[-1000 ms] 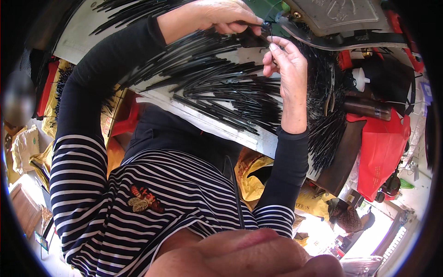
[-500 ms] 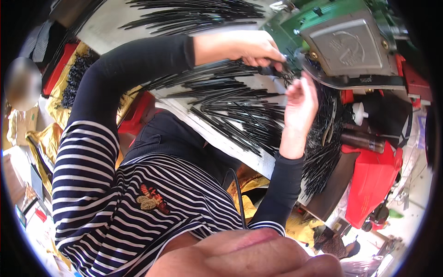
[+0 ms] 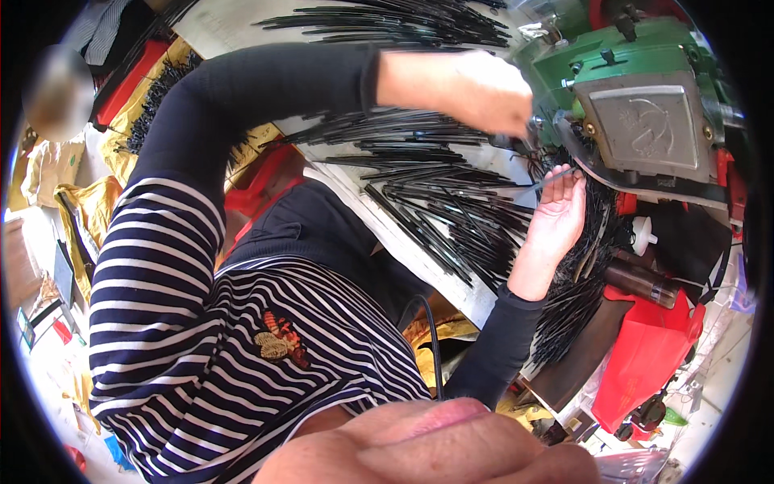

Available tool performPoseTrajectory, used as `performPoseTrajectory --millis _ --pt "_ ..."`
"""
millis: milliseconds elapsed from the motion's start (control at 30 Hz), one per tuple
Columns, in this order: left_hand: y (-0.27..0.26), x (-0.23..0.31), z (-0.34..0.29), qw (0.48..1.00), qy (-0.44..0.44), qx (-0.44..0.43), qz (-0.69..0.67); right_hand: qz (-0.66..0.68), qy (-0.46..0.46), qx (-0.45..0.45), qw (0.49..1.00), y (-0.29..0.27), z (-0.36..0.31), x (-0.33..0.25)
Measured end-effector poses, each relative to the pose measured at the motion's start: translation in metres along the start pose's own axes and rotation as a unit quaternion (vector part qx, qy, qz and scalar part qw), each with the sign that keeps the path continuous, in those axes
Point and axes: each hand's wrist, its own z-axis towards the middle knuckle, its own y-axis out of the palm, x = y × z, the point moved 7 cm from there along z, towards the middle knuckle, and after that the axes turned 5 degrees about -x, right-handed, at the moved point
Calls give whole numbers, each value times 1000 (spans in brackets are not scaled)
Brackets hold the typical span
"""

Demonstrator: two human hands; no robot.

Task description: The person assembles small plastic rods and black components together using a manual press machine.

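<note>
My left hand [image 3: 492, 93] reaches across to the front of a green machine [image 3: 592, 64], knuckles up and fingers curled under. Motion blurs it, and whatever lies within its grip is hidden. Lower and to the right, my right hand [image 3: 558, 214] is turned palm up beneath the machine's curved metal edge. A thin dark rod [image 3: 542, 185] lies across its fingers, held near their tips. Many similar black rods [image 3: 451, 198] are spread in loose heaps on the pale tabletop [image 3: 330, 179], left of my right hand.
More black rods [image 3: 403, 22] lie at the far side of the table, and another bundle [image 3: 560, 323] hangs beside my right forearm. At the right are a dark cylindrical bottle [image 3: 642, 278] and a red bag [image 3: 649, 347]. Yellow sacking [image 3: 81, 214] lies at the left.
My left hand has shifted right, though the whole view has shifted too. My right hand has turned palm up, and a thin rod now shows across its fingers.
</note>
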Motion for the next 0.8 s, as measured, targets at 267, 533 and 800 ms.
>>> performPoseTrajectory --millis 267,533,800 --pt "-22 -111 -5 981 -90 93 145 -64 65 23 996 27 -10 8" --pt "-50 -72 -14 993 -70 66 63 -97 99 -28 990 30 -7 12" --pt "-30 -44 -8 982 -8 -48 -182 -201 150 -147 957 65 -16 19"
